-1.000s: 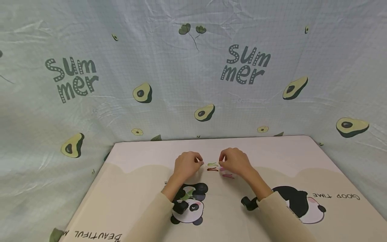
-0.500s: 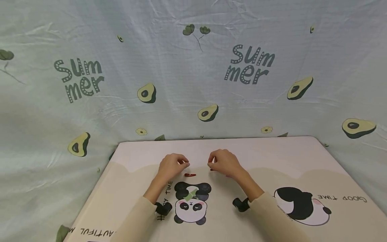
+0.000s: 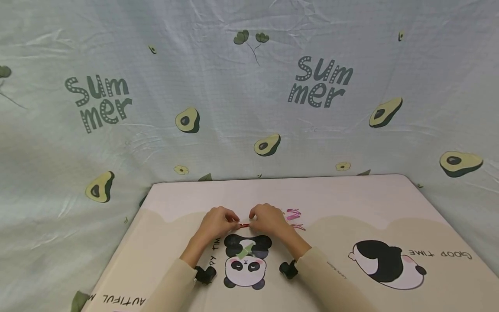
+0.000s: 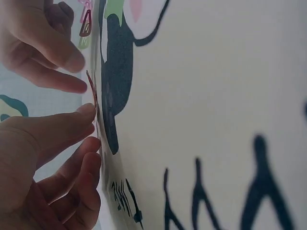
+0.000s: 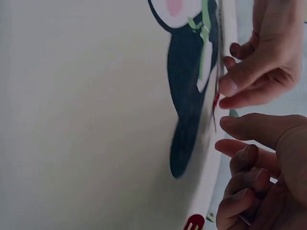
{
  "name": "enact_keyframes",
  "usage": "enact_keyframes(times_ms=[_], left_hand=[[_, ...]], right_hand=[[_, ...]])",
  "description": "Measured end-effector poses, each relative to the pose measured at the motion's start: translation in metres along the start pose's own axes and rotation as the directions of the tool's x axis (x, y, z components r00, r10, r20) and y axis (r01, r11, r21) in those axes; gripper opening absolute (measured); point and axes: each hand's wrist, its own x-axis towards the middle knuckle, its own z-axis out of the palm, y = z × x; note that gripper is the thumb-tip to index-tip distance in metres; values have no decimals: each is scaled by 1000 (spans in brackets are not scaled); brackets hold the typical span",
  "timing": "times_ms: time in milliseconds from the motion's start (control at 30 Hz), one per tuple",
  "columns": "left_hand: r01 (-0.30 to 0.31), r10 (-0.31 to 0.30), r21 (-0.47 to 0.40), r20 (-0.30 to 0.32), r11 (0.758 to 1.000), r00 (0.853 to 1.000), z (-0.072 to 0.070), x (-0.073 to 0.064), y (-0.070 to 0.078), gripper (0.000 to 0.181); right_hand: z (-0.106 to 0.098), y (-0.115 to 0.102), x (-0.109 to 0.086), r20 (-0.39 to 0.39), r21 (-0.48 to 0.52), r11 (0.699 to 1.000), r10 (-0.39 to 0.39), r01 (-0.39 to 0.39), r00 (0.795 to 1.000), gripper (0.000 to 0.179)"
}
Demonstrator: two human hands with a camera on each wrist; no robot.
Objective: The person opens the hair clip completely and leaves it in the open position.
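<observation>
A small red hair clip (image 3: 244, 225) is between my two hands, low over the table above the printed panda's feet. My left hand (image 3: 219, 222) pinches one end of it between thumb and finger, as the right wrist view shows at the red part of the clip (image 5: 216, 100). My right hand (image 3: 269, 220) is at the other end, thumb and forefinger parted beside the clip's thin tip (image 4: 89, 79). The other fingers of the right hand (image 5: 264, 167) are loosely bent and hold nothing.
Pink hair clips (image 3: 293, 214) lie right of my right hand. A dark red clip (image 4: 86, 23) and a green clip (image 4: 84, 42) lie with them in the left wrist view. The table (image 3: 187, 195) ends at a patterned curtain (image 3: 218, 151).
Both hands first move left from the clips, with a red clip left lying near the left hand. Now the left hand has hold of that clip and the right hand has come in beside it.
</observation>
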Motion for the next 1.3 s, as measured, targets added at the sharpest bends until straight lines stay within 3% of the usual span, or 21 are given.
enact_keyframes(times_ms=[267, 967, 1300], left_hand=[[-53, 53, -3, 24, 999, 998, -1, -1, -1, 5], [-35, 34, -38, -12, 999, 999, 1, -3, -6, 4], [-72, 66, -82, -73, 994, 995, -3, -3, 4, 7]], right_hand=[[7, -7, 2, -24, 12, 1000, 28, -27, 999, 8], [6, -5, 3, -23, 21, 1000, 11, -10, 1000, 4], [-15, -3, -9, -135, -7, 999, -47, 47, 990, 6]])
